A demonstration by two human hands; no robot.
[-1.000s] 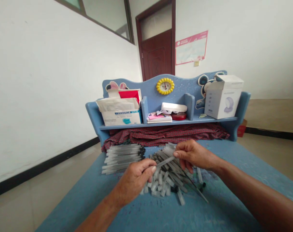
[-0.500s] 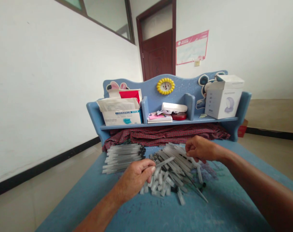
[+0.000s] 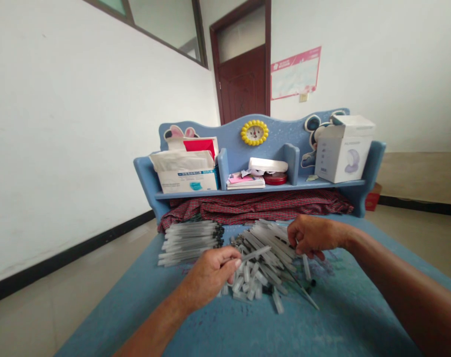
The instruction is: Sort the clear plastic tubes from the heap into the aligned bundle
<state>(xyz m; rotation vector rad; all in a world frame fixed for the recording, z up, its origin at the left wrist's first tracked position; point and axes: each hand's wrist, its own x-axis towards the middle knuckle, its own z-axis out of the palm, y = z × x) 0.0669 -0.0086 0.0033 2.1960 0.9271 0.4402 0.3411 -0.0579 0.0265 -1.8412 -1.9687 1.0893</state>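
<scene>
My left hand (image 3: 210,272) is closed, pinching one clear plastic pen barrel (image 3: 255,254) that points right and slightly up over a loose pile of clear barrels and caps (image 3: 264,267) on the blue desk (image 3: 225,327). My right hand (image 3: 311,236) rests curled on the right side of that pile, fingers bent down among the barrels; what it grips is hidden. A neat stack of assembled pens with dark tips (image 3: 190,241) lies to the left of the pile.
A blue desk shelf (image 3: 258,186) at the back holds a mask box (image 3: 186,176), papers, a red tin, a white carton (image 3: 344,148) and a yellow clock (image 3: 254,133). Red checked cloth (image 3: 255,206) lies under the shelf. Thin dark refills (image 3: 303,292) lie right of the pile.
My right hand let go of the barrel held with the left, moved right and back to the pile's far side, then lowered into it. My left hand kept the barrel almost still.
</scene>
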